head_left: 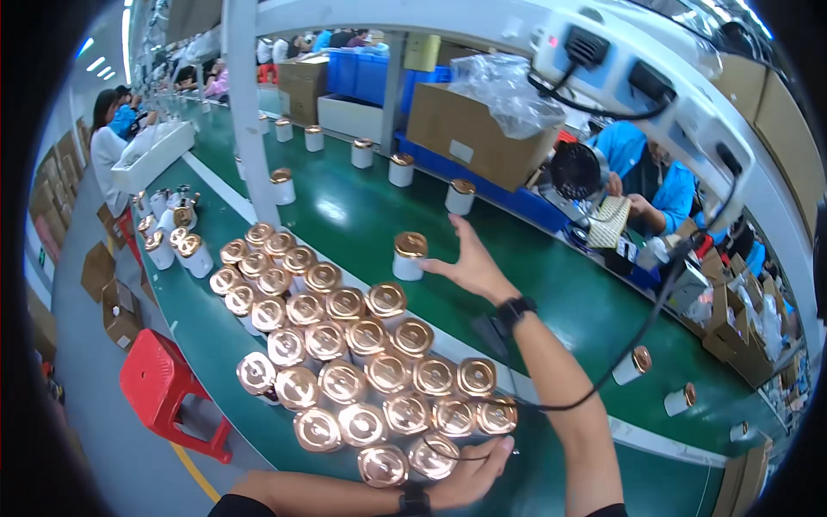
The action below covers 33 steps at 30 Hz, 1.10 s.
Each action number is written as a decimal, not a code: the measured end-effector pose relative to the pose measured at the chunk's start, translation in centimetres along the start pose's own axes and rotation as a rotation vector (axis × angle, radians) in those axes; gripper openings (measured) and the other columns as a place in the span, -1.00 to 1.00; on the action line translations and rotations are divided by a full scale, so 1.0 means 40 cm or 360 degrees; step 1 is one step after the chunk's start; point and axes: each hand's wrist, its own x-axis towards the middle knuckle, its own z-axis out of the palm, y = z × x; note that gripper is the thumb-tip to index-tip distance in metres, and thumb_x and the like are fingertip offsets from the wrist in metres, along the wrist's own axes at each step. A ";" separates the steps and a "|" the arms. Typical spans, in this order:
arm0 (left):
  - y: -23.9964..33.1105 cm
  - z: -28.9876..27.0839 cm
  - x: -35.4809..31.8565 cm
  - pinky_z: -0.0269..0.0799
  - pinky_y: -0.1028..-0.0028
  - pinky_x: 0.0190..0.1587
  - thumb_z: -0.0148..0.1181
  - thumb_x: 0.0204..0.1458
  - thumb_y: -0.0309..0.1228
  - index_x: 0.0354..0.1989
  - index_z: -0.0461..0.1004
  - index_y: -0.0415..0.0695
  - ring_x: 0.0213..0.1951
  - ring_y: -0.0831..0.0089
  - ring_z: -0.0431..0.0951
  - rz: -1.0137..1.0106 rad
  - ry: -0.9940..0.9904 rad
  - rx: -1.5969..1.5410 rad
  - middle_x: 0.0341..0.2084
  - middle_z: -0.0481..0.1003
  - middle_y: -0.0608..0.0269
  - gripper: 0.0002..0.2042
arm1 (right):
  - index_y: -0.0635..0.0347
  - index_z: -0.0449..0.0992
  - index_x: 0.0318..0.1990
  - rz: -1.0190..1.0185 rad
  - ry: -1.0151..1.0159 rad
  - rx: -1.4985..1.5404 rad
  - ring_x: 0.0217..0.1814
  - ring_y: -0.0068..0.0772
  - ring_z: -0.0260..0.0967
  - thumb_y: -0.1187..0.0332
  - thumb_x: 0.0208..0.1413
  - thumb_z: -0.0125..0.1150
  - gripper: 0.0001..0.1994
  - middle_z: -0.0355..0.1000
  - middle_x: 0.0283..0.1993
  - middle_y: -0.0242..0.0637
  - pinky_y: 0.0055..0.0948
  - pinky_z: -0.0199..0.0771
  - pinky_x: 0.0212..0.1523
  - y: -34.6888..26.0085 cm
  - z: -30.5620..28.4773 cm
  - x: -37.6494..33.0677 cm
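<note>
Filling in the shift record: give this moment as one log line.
right hand: open, beside white jar on green belt | left hand: resting against jar cluster

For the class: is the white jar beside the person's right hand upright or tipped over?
Upright: the white jar stands on the green belt, copper lid on top, beside the right hand.

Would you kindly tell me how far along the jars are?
Done: several jars already stand spaced along the green belt. In hand: the right hand is at one jar on it. Left: a big cluster waits by the left hand.

White jar (409, 256), copper lid, upright on green belt (362, 215).
</note>
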 end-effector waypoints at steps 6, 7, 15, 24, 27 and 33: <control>0.012 0.014 -0.014 0.22 0.44 -0.52 -0.06 0.28 -0.28 -0.44 0.36 -0.23 -0.61 0.49 0.28 0.0007 0.0126 -0.0218 -0.70 0.25 0.19 -0.69 | 0.34 0.36 0.07 0.0227 -0.0253 0.0514 0.11 -0.33 0.37 0.07 -0.06 0.41 -0.36 0.41 0.07 -0.08 -0.39 0.33 0.13 -0.026 0.076 0.055; 0.021 0.002 -0.014 0.22 0.49 -0.49 -0.13 0.30 -0.25 -0.48 0.31 -0.19 -0.60 0.56 0.26 0.0018 0.0048 -0.0041 -0.70 0.25 0.30 -0.66 | 0.31 0.45 -0.04 0.0295 -0.0068 0.0747 -0.03 -0.49 0.40 0.18 0.05 0.33 -0.57 0.48 -0.08 -0.24 -0.46 0.39 -0.01 0.000 0.075 0.027; -0.018 -0.020 -0.010 0.15 0.54 -0.54 -0.20 0.32 -0.22 -0.62 0.24 -0.16 -0.64 0.65 0.18 -0.0006 0.0017 0.0196 -0.74 0.22 0.40 -0.57 | 0.14 0.38 -0.01 0.0735 0.0756 0.2322 -0.10 -0.26 0.44 -0.09 0.22 -0.02 -0.53 0.43 -0.03 -0.08 -0.27 0.50 -0.08 0.019 -0.202 -0.421; 0.037 0.001 -0.001 -0.01 0.57 -0.62 -0.31 0.35 -0.24 -0.61 0.13 -0.14 -0.69 0.65 0.07 -0.0030 -0.0065 0.0074 -0.76 0.17 0.39 -0.57 | 0.17 0.25 0.12 0.0798 0.0930 0.1946 -0.28 -0.30 0.46 0.09 0.25 -0.01 -0.58 0.41 -0.19 -0.13 -0.29 0.57 -0.29 -0.115 -0.104 -0.764; 0.027 0.011 0.001 -0.01 0.57 -0.63 -0.33 0.36 -0.24 -0.60 0.11 -0.15 -0.71 0.64 0.08 -0.0040 -0.0070 0.0141 -0.77 0.17 0.36 -0.57 | 0.20 0.19 0.15 0.0711 0.0856 0.1902 -0.29 -0.33 0.48 0.24 0.18 0.13 -0.54 0.41 -0.18 -0.11 -0.34 0.58 -0.31 -0.137 -0.084 -0.775; 0.021 0.028 0.011 0.01 0.56 -0.63 -0.31 0.35 -0.23 -0.59 0.15 -0.16 -0.71 0.64 0.11 0.0135 -0.0090 0.0421 -0.79 0.18 0.36 -0.57 | 0.24 0.25 0.09 0.0640 0.0751 0.1649 -0.26 -0.53 0.45 0.35 0.06 0.30 -0.53 0.45 -0.20 -0.27 -0.52 0.47 -0.25 -0.169 -0.071 -0.782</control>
